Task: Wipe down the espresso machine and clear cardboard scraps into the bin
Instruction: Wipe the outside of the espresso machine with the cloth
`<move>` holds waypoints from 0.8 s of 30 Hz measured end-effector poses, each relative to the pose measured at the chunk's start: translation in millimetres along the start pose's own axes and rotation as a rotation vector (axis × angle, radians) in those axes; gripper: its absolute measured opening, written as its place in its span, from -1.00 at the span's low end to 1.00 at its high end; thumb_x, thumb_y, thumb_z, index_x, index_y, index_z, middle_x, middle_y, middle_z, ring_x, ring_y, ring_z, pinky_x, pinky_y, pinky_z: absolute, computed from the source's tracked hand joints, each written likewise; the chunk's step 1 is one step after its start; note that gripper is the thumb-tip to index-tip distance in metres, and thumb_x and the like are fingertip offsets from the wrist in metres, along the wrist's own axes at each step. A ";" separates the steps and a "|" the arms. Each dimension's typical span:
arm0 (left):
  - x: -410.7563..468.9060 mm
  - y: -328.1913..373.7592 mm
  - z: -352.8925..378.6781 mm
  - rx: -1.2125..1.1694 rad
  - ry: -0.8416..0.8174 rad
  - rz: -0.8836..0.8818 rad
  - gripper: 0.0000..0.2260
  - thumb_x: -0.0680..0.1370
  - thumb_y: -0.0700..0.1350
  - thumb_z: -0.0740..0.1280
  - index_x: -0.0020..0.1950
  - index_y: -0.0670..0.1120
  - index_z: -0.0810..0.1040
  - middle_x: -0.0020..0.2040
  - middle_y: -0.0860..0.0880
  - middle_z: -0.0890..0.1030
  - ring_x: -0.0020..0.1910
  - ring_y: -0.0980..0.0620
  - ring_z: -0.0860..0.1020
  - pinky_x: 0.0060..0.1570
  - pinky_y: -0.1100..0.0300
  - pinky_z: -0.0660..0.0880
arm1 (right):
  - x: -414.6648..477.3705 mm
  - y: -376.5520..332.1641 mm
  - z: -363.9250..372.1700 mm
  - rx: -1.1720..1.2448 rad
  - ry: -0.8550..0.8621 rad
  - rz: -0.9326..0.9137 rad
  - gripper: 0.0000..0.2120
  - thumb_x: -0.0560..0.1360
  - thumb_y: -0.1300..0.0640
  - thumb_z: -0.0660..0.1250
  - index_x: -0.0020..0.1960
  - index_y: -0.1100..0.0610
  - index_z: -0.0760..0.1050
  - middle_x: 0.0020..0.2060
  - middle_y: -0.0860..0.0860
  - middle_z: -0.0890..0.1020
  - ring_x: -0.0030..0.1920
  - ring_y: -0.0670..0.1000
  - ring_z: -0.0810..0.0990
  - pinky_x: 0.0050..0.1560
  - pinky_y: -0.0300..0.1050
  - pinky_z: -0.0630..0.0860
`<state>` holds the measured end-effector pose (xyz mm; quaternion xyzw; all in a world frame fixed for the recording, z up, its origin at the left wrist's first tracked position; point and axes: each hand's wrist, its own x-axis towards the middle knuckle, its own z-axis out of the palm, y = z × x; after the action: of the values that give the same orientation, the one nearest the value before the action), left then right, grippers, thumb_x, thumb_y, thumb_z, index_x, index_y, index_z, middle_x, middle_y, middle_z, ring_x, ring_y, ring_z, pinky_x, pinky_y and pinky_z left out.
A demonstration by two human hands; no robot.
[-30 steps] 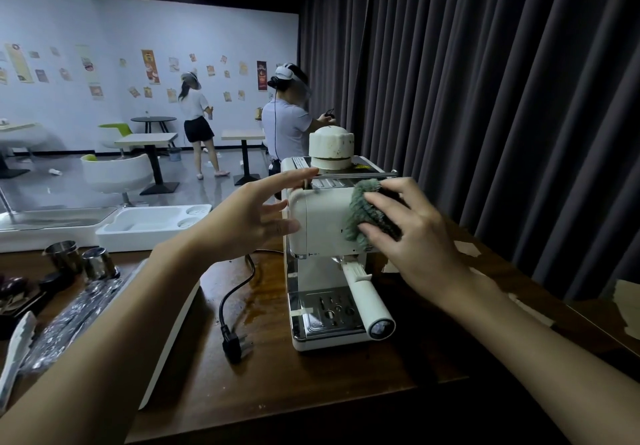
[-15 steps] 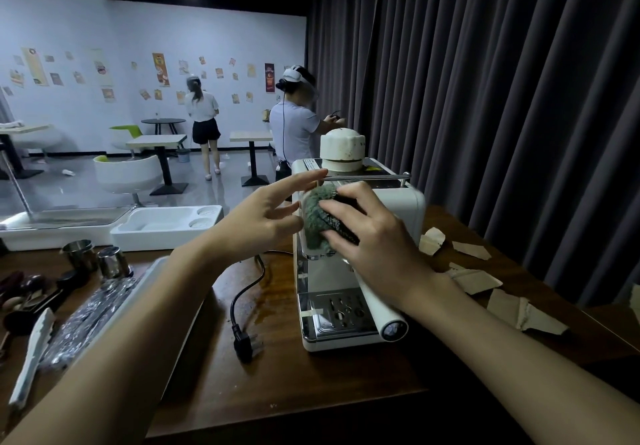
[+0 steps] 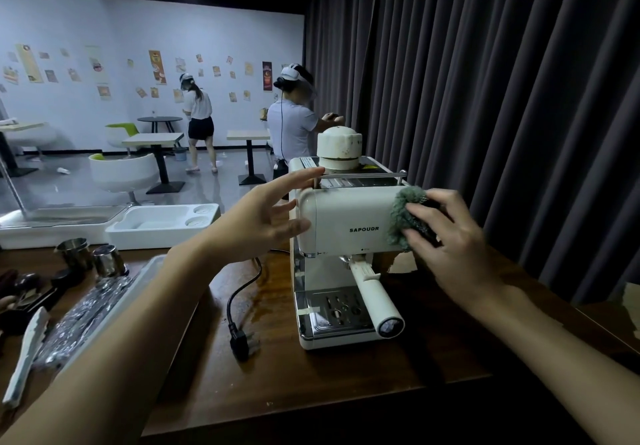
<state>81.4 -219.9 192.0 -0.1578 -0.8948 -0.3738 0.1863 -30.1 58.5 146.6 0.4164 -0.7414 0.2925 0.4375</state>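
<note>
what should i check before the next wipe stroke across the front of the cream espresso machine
1. Machine braced: left hand lies open against the left end of the cream espresso machine: ok.
2. Cloth held: right hand holds the fuzzy green cloth on the front's right end: ok.
3. Power off: black plug lies loose on the brown wooden table: ok.
4. Table dry: wet streak between plug and machine: not ok.
5. Path clear: cream portafilter handle juts out below the front panel, under the cloth's path: ok.
6. Machine's right side clean: hidden here: cannot tell.
</note>
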 end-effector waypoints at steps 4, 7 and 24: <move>0.0 0.3 -0.5 -0.007 0.000 0.002 -0.38 0.57 -0.19 0.38 0.55 0.16 0.25 0.54 0.15 0.34 0.52 0.25 0.26 0.48 0.14 0.29 | 4.7 -18.3 11.5 -0.002 -0.028 -0.078 -0.69 0.39 0.29 0.51 0.11 0.28 0.59 0.12 0.14 0.47 0.05 0.10 0.55 0.13 -0.09 0.55; 0.0 1.3 -0.1 -0.022 0.003 0.003 -0.39 0.57 -0.19 0.39 0.55 0.14 0.27 0.53 0.13 0.35 0.52 0.23 0.26 0.49 0.07 0.29 | 9.2 -36.7 22.9 0.047 -0.092 -0.160 -0.70 0.38 0.28 0.52 0.10 0.28 0.59 0.14 0.07 0.39 0.01 0.14 0.59 0.16 -0.16 0.51; 3.2 22.1 9.4 -0.009 0.106 -0.062 -0.51 0.64 -0.27 0.25 0.26 0.35 0.36 0.24 0.31 0.44 0.24 0.55 0.37 0.12 0.60 0.36 | 2.9 -1.4 8.0 0.011 -0.291 -0.336 -0.80 0.46 0.24 0.42 0.07 0.24 0.57 0.19 0.12 0.37 -0.09 0.23 0.64 -0.07 0.03 0.66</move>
<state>85.9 -197.9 200.8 -0.1111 -0.8864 -0.3912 0.2210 -32.9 50.5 145.7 0.5740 -0.7154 0.1563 0.3663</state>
